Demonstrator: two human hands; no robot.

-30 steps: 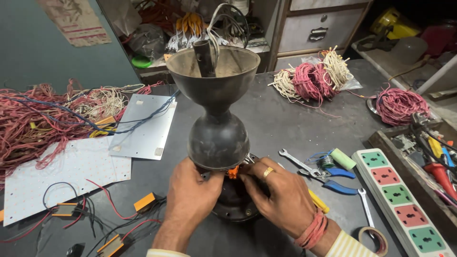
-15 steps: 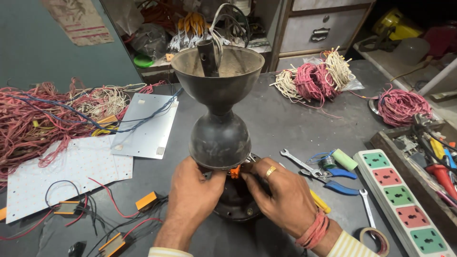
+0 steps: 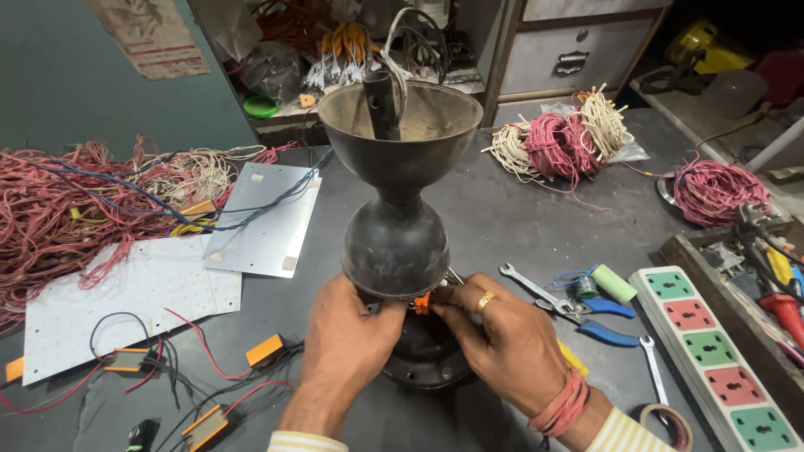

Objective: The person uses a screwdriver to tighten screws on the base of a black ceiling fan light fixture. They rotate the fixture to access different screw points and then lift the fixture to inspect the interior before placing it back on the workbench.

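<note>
A black ceiling-fan downrod assembly (image 3: 395, 243) stands upright on the grey table, with a wide cup canopy (image 3: 400, 138) on top, a rounded cover below it and a rod sticking out of the cup. My left hand (image 3: 350, 339) grips the dark motor base (image 3: 427, 360) just under the rounded cover. My right hand (image 3: 501, 339), with a gold ring and red threads at the wrist, pinches a small orange connector (image 3: 421, 303) at the joint. Part of the base is hidden by both hands.
Blue-handled pliers (image 3: 599, 318), wrenches (image 3: 532, 289), a green tape roll (image 3: 614, 283) and a power strip (image 3: 712, 360) lie at the right. Red wire bundles (image 3: 50, 209), white LED panels (image 3: 126, 293) and orange-tagged leads (image 3: 264, 350) lie at the left. More wire coils (image 3: 561, 138) sit behind.
Both hands stay at the joint under the rounded cover; the fingers shift slightly around the orange connector. The fan assembly has not moved.
</note>
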